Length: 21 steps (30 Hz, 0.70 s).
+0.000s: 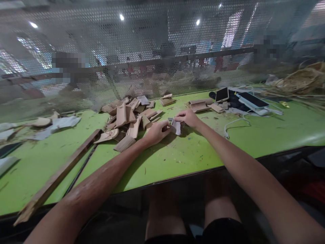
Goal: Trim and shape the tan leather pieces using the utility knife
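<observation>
Both my hands meet over the green table [177, 156] on a small grey folded piece [176, 127]. My left hand [156, 131] is closed, pinching the piece's left edge. My right hand [187, 117] is curled over its top from the right, fingers pressed on it. Just left of my hands lies a heap of tan curved bark-like pieces [129, 117], several overlapping. Part of the grey piece is hidden under my fingers.
A long wooden strip [61, 174] lies diagonally at the left. Two phones [222, 94] [252, 100] and a white cable [235, 122] sit at the back right, beside more tan pieces [200, 105]. Dry fibre [302, 79] piles up at far right. A perforated screen [142, 51] backs the table.
</observation>
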Each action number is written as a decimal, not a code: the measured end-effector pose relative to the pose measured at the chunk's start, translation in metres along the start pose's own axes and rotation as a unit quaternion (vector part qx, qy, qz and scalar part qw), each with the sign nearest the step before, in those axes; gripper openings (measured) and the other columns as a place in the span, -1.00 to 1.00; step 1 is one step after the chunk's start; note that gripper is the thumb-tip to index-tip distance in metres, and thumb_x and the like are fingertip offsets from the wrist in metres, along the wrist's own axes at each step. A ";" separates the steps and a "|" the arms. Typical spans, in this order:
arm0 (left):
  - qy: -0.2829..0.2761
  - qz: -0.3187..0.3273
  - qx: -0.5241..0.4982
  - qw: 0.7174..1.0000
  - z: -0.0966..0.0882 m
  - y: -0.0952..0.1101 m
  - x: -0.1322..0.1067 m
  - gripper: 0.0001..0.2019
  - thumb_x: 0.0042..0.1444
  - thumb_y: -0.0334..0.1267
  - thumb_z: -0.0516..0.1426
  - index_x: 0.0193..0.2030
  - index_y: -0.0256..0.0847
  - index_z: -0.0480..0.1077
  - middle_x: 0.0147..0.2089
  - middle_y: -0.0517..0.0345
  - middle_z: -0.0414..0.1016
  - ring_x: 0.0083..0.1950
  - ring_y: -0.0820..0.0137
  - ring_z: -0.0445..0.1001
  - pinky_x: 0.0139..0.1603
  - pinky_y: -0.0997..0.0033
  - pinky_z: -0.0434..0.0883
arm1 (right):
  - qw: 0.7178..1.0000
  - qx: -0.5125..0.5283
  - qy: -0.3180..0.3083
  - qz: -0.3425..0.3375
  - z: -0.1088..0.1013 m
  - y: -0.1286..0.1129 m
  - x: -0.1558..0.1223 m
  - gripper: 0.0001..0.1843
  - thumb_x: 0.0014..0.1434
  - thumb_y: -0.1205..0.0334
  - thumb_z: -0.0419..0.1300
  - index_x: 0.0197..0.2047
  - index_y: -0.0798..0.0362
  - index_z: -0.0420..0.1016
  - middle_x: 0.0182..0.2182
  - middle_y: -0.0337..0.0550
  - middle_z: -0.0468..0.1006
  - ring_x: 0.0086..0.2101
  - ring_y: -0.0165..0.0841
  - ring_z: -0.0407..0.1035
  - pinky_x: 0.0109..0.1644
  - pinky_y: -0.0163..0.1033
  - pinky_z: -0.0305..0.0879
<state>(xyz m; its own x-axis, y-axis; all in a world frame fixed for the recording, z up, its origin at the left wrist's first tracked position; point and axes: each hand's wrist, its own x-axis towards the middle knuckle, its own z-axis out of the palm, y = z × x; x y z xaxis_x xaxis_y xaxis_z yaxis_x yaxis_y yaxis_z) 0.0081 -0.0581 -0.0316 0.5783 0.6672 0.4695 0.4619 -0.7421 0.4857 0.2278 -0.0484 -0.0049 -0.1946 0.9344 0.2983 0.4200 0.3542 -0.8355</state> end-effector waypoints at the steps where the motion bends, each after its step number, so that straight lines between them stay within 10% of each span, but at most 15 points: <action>1: 0.002 0.001 -0.001 1.000 0.000 0.000 0.000 -0.92 0.21 -0.28 0.17 -0.22 -0.22 0.48 -0.49 0.28 0.34 -0.46 0.50 0.26 -0.40 0.48 0.15 | 1.000 0.009 0.000 0.002 0.000 0.000 0.000 -0.79 -0.04 0.12 0.37 -0.43 0.11 0.67 -0.45 -0.07 0.64 -0.42 -0.31 0.41 -0.31 -0.22 0.29; 8: 0.023 -0.004 -0.025 0.999 0.001 -0.002 -0.002 -0.79 0.25 -0.22 0.12 -0.03 -0.25 0.41 -0.49 0.31 0.30 -0.48 0.49 0.24 -0.40 0.48 0.15 | 0.996 0.081 -0.046 0.009 -0.001 -0.005 -0.003 -0.68 -0.05 0.01 0.41 -0.34 0.10 0.68 -0.42 -0.13 0.63 -0.43 -0.37 0.39 -0.32 -0.26 0.29; 21: 0.062 -0.038 -0.075 0.994 -0.001 -0.009 0.001 -0.85 0.17 -0.20 0.19 -0.32 -0.23 0.41 -0.53 0.31 0.21 -0.46 0.51 0.16 -0.43 0.50 0.11 | 0.980 0.125 -0.147 0.049 0.001 -0.009 -0.007 -0.65 -0.01 0.07 0.43 -0.19 0.09 0.68 -0.39 -0.15 0.61 -0.42 -0.40 0.40 -0.38 -0.31 0.32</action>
<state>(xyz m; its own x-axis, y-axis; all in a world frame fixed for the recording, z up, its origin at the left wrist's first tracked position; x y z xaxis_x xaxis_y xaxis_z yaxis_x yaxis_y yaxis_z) 0.0036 -0.0502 -0.0348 0.4535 0.7310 0.5099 0.3897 -0.6772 0.6241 0.2246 -0.0577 0.0003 -0.4264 0.8994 0.0965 0.2262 0.2093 -0.9513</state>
